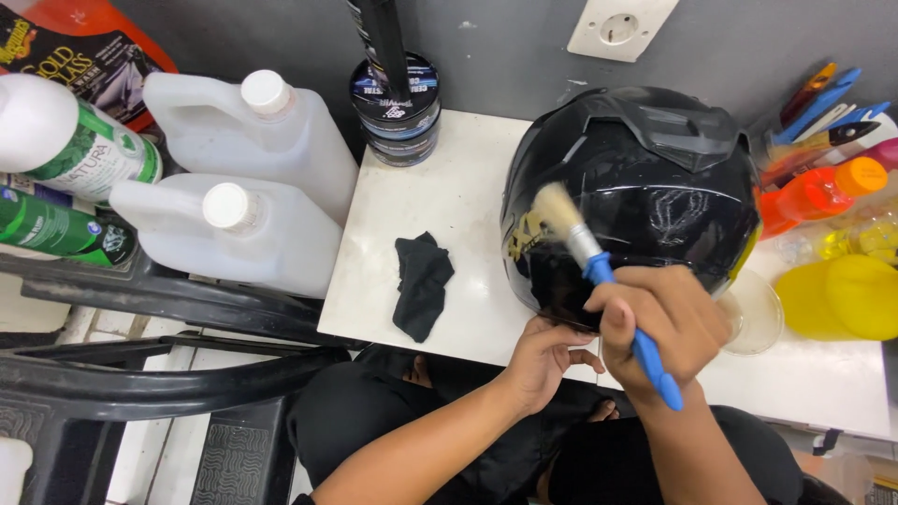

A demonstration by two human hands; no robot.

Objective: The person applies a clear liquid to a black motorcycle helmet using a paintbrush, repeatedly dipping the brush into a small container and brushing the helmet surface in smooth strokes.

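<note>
- A glossy black helmet sat on the white counter, close to the near edge, its shell facing up toward the camera.
- The right hand held a blue-handled brush; its fingers were curled tight around the handle, with the pale bristles pressed against the left side of the helmet's shell.
- The left hand reached up from below to the helmet's lower rim, fingers bent and pressed to the edge, apparently steadying it; whether they hooked underneath could not be told.
- Judging by its look, the helmet would handle as a stiff, rounded, fairly light thing with a slick finish that scratches easily; the rim seemed the surest place to grip, since the dome offered nothing to catch.
- The brush looked light and rigid along the handle, soft at the tip; the grip sat mid-handle, leaving the metal ferrule clear.
- Both forearms came up from the lower edge of the view, the right wrist angled so the brush slanted up and leftward, the left forearm running diagonally beneath it.
- A crumpled black cloth lay on the counter left of the helmet, well apart from it.
- Two white jugs stood further left, and a dark round tin stood at the counter's back corner.
- Coloured bottles and tools crowded the right side.
</note>
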